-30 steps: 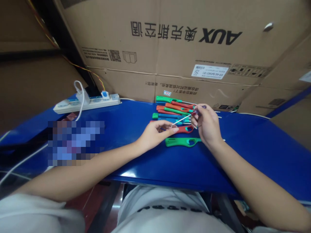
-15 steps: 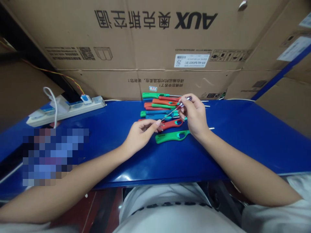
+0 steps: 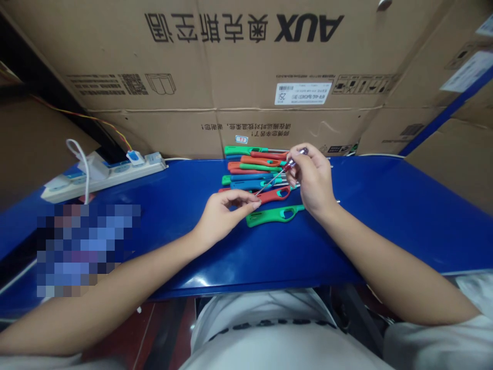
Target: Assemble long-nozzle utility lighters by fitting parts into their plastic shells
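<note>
A small screwdriver (image 3: 289, 164) with a red and clear handle is held by the handle in my right hand (image 3: 314, 180), its shaft slanting down to the left. My left hand (image 3: 227, 215) has thumb and fingertips pinched at the shaft's tip; whether anything small sits between them is hidden. Beneath and behind both hands lie several long-nosed lighters, side by side: a green one (image 3: 269, 216) nearest me, a red one (image 3: 272, 195) by my left fingertips, then blue (image 3: 248, 183), orange (image 3: 260, 161) and green (image 3: 242, 150) ones farther back.
A white power strip (image 3: 103, 180) with plugs and cables lies at the blue table's (image 3: 204, 272) back left. A printed cardboard sheet (image 3: 239, 61) stands behind the table, and a small label (image 3: 242, 139) is on its lower part. A blurred-out patch (image 3: 88, 249) covers something at the left.
My right hand has shifted slightly right and up with the screwdriver. My left thumb and fingertips have moved slightly right. The view has tilted a little.
</note>
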Demonstrator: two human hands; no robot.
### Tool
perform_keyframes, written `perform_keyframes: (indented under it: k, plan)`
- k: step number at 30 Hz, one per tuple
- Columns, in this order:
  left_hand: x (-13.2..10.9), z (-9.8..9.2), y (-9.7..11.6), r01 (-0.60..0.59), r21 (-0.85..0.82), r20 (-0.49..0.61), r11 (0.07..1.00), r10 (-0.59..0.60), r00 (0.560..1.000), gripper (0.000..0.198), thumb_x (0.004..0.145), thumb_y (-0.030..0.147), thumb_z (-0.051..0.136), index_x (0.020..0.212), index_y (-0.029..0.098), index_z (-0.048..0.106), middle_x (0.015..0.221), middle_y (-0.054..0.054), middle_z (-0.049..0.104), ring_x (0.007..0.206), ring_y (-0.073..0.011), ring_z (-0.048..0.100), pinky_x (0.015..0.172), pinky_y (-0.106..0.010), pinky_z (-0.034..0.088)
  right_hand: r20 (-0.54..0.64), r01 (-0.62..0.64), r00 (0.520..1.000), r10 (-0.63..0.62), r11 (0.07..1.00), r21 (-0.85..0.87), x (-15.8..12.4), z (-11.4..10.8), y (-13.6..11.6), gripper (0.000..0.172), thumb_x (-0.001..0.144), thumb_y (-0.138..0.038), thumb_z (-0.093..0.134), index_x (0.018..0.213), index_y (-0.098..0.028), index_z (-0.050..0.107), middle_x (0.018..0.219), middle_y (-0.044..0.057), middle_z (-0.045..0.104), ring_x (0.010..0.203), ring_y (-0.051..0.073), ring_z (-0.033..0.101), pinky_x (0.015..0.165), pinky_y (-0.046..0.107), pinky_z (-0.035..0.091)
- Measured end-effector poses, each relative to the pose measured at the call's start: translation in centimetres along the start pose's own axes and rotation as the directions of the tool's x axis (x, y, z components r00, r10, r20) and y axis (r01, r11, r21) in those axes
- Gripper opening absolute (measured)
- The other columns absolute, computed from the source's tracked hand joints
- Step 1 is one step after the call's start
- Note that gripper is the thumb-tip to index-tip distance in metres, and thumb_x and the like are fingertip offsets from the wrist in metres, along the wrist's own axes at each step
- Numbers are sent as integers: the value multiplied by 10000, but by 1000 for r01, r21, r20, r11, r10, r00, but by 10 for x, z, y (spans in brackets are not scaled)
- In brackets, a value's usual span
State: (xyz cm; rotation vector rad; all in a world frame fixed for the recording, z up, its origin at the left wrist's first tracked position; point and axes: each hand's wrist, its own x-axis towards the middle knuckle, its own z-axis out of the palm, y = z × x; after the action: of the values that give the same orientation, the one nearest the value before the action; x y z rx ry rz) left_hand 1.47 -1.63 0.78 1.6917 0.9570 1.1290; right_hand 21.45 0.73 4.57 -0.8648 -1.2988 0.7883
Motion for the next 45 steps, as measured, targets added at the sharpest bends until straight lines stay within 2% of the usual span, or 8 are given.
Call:
perform_keyframes:
  k: [7, 14, 17, 24, 28, 35, 40, 45]
  plan:
    - [4, -3, -9, -79, 172, 57, 982, 70, 996, 230, 834, 376, 738, 941, 175, 772, 946, -64, 786, 753, -167, 704, 718, -285, 567, 82, 25, 996, -21, 999, -45, -4, 2, -4, 217, 867, -371, 608, 722, -242, 510, 570, -49, 423, 456, 91, 372, 416, 235, 309]
    - [7, -5, -9, -106, 220, 35, 970, 101, 994, 237, 857, 349, 694, 989, 161, 753, 925, -65, 779, 800, -176, 713, 752, -288, 574, 289, 215, 947, -139, 944, -251, -11, 1, 6, 122, 893, -254, 565, 775, -230, 545, 658, -26, 546, 573, 125, 523, 557, 282, 418]
    - [6, -4, -7, -138, 222, 45, 965, 131, 990, 222, 856, 319, 687, 988, 152, 750, 930, -67, 778, 797, -172, 711, 749, -282, 572, 311, 256, 938, -155, 913, -317, -13, 0, 7, 112, 904, -234, 552, 792, -230, 543, 667, -23, 569, 596, 137, 559, 570, 286, 430]
    - [5, -5, -9, -177, 251, 78, 952, 162, 984, 208, 868, 271, 652, 1013, 154, 743, 939, -70, 771, 817, -179, 714, 750, -291, 571, 350, 312, 919, -182, 878, -363, -15, 2, 8, 97, 886, -187, 549, 796, -222, 542, 670, -25, 575, 570, 124, 519, 548, 270, 407]
    - [5, -6, -11, -201, 254, 112, 946, 178, 978, 227, 846, 238, 670, 1044, 147, 733, 980, -73, 766, 852, -180, 715, 791, -298, 576, 334, 293, 926, -176, 894, -340, -15, 2, 10, 94, 892, -203, 557, 800, -220, 545, 679, -25, 577, 585, 123, 531, 563, 268, 419]
    - [4, -7, -12, -262, 314, 218, 913, 199, 955, 278, 805, 260, 757, 1065, 165, 734, 1027, -62, 760, 893, -182, 707, 841, -309, 576, 194, 306, 944, -266, 927, -216, -11, 0, 4, 156, 925, -273, 567, 782, -215, 543, 644, -30, 528, 561, 113, 478, 532, 264, 383]
    - [5, -7, -13, -242, 322, 195, 915, 185, 963, 205, 811, 306, 788, 970, 179, 762, 975, -53, 764, 879, -180, 709, 804, -291, 564, 172, 224, 964, -203, 967, -117, -10, 1, 1, 178, 916, -335, 595, 790, -223, 541, 635, -29, 497, 549, 115, 462, 505, 265, 375]
    - [6, -7, -14, -296, 276, 176, 915, 254, 951, 105, 849, 278, 767, 905, 190, 778, 946, -42, 763, 915, -168, 709, 858, -280, 546, 138, 222, 968, -209, 971, -90, -9, 3, 0, 204, 902, -332, 607, 750, -218, 533, 644, -28, 486, 563, 107, 462, 501, 253, 376]
